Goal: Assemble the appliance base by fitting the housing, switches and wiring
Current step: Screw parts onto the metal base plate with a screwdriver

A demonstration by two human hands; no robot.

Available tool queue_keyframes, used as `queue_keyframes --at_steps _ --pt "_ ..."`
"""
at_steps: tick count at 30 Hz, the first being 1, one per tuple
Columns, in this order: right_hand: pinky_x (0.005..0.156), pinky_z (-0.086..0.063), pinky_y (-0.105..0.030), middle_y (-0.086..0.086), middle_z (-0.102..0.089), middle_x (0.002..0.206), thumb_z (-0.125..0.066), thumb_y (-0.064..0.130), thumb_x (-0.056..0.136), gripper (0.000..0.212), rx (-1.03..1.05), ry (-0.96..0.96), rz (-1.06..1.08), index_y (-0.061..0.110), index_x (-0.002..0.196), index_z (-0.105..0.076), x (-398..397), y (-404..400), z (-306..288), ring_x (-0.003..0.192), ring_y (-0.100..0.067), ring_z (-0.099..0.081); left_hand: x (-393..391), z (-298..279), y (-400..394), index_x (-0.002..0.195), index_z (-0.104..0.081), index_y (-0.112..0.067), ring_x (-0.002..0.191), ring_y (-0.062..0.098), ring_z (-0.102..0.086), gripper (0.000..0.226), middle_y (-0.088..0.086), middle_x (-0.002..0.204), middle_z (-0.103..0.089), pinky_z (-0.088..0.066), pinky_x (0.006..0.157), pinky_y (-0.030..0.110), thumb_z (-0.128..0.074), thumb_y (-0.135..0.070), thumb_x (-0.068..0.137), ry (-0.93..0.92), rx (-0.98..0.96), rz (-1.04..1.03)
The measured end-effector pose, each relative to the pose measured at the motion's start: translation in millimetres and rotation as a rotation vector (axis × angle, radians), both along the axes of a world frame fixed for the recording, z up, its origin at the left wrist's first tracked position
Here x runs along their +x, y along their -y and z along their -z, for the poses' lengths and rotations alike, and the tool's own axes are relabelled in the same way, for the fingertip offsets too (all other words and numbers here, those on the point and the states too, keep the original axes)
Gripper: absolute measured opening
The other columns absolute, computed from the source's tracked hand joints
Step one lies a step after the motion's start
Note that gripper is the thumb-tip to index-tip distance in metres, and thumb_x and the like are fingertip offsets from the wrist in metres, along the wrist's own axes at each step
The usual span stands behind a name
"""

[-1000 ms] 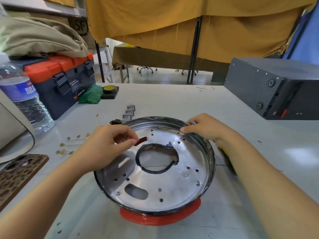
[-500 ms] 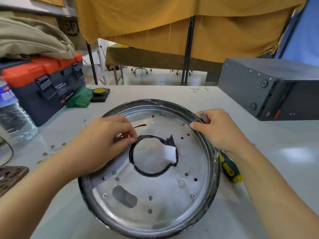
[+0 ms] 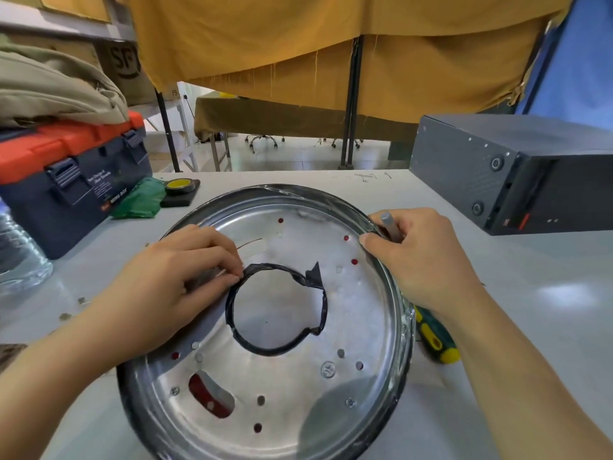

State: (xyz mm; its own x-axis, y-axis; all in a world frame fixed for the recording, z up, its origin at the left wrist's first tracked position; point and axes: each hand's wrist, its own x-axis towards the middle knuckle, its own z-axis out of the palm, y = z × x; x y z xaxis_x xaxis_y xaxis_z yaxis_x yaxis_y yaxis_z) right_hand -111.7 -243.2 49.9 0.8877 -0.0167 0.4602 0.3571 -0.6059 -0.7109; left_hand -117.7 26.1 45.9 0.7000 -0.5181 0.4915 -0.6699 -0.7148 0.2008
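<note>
The round silver metal housing fills the middle of the table, tilted up toward me. Its central hole is edged with black tape. Red shows through several small holes and an oval cut-out. My left hand lies on the plate, fingertips pinched at the left edge of the central hole. A thin red wire shows at a slot just beyond those fingers. My right hand grips the right rim while holding a screwdriver, whose grey tip pokes out above and whose green-yellow handle sticks out below.
An orange-lidded toolbox and a water bottle stand at the left. Green cloth and a yellow tape roll lie behind the housing. A dark metal box sits at the right. Small brass terminals are scattered left.
The housing has been lifted and tilted toward me, so the red base under it is out of sight. The red part in my left fingers is no longer visible. Both hands rose with it.
</note>
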Motion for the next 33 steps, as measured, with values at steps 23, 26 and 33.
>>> queue_keyframes --at_steps 23,26,33 --pt "0.064 -0.034 -0.030 -0.034 -0.053 0.077 -0.058 0.005 0.081 0.022 0.120 -0.188 -0.036 -0.015 0.087 -0.055 20.8 6.5 9.9 0.065 -0.018 -0.042 10.4 15.4 3.1 0.087 -0.070 -0.023 0.089 0.004 -0.057 0.013 -0.015 0.097 -0.061 -0.050 0.078 0.027 -0.061 -0.031 0.088 0.023 0.006 -0.017" --pt "0.066 -0.031 -0.031 -0.015 -0.046 0.070 -0.057 0.007 0.082 0.022 0.138 -0.320 -0.059 -0.010 0.074 -0.045 27.5 8.5 17.4 0.067 -0.019 -0.039 15.2 22.1 3.6 0.086 -0.070 -0.022 0.087 0.001 -0.054 0.008 -0.013 0.097 -0.062 -0.046 0.078 0.022 -0.068 -0.015 0.083 -0.020 0.013 -0.028" --pt "0.061 -0.040 -0.028 -0.006 -0.059 0.076 -0.046 0.013 0.093 0.008 0.176 -0.692 -0.136 0.013 0.095 -0.054 34.9 9.6 21.4 0.064 -0.016 -0.053 20.3 33.8 8.9 0.087 -0.067 -0.023 0.088 0.011 -0.058 0.006 -0.014 0.098 -0.059 -0.051 0.078 0.037 -0.062 -0.021 0.087 -0.103 0.065 -0.041"
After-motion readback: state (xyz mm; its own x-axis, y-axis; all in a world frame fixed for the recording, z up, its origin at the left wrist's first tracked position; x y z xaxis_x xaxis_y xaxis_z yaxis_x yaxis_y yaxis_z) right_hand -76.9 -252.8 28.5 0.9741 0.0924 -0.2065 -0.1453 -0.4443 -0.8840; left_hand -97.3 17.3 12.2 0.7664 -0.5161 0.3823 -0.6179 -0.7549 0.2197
